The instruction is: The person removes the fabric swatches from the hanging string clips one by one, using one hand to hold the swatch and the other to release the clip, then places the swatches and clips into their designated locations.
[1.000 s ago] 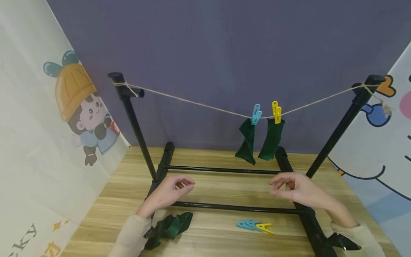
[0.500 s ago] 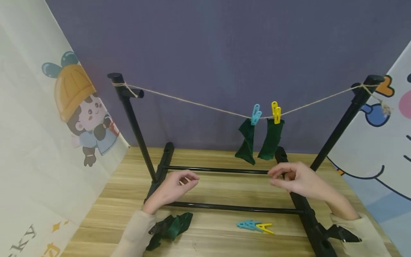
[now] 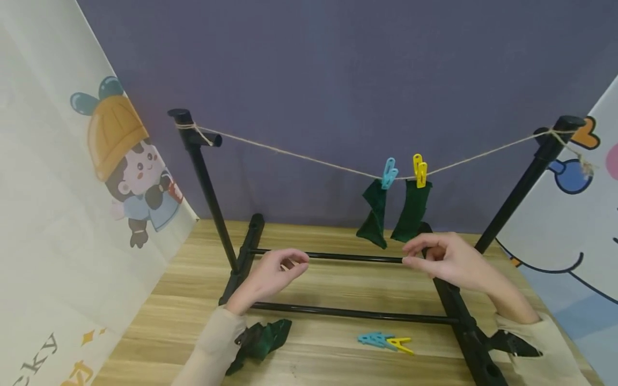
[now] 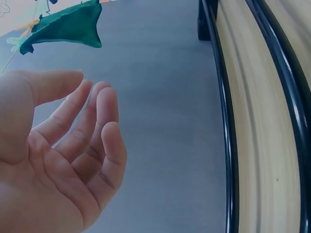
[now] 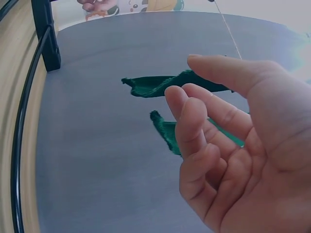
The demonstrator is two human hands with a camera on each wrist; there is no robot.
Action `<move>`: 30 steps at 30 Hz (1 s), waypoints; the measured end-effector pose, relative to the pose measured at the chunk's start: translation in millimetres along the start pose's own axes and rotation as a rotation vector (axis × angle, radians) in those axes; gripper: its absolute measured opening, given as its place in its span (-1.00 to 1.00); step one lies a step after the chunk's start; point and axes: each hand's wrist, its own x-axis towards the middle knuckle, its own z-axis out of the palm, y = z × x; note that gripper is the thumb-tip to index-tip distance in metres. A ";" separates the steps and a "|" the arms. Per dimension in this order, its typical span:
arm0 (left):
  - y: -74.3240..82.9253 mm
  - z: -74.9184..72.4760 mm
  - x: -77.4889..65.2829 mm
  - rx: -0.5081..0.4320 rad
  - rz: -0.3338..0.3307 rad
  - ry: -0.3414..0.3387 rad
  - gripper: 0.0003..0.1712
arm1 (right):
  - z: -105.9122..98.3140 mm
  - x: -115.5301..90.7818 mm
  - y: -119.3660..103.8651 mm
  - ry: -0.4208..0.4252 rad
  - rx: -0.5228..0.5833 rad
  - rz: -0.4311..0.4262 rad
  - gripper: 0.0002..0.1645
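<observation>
Two dark green cloth strips hang from a string (image 3: 304, 157). A blue clothespin (image 3: 389, 174) clips the twisted left strip (image 3: 374, 217); a yellow clothespin (image 3: 420, 171) clips the flatter right strip (image 3: 412, 209). My left hand (image 3: 270, 276) hovers over the rack's left side, fingers loosely bent, holding nothing. Just below the right strip is my right hand (image 3: 451, 262), also holding nothing, with a gap between thumb and fingertips in the right wrist view. A crumpled green cloth (image 3: 265, 340) lies on the table, partly hidden by my left sleeve.
Blue clothespins (image 3: 375, 339) and a yellow clothespin (image 3: 401, 344) lie together in front of the rack. Black uprights, the left post (image 3: 207, 187) and right post (image 3: 521, 182), carry the string. A lower front bar (image 3: 357, 312) crosses above the wooden table (image 3: 318, 359).
My left hand has moved up and to the right, away from the crumpled cloth. My right hand has risen a little. The hanging strips stay clipped as before.
</observation>
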 end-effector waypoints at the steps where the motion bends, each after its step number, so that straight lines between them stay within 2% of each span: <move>1: 0.9 0.8 1.2 -0.003 0.003 0.003 -0.80 | -1.3 0.1 -0.9 0.004 -0.007 -0.008 -0.82; 11: 19.0 7.5 16.0 -0.059 0.048 0.031 -0.78 | -10.6 3.9 -17.0 0.098 -0.052 0.030 -0.83; 17: 30.4 11.9 22.6 -0.092 0.042 0.062 -0.77 | -15.9 7.9 -26.6 0.163 -0.063 0.037 -0.76; 23: 38.2 15.7 31.6 -0.120 0.040 0.098 -0.76 | -21.3 10.9 -33.0 0.255 -0.070 -0.014 -0.76; 30: 46.9 20.8 40.9 -0.148 0.061 0.128 -0.76 | -26.0 18.2 -41.3 0.356 -0.002 -0.063 -0.75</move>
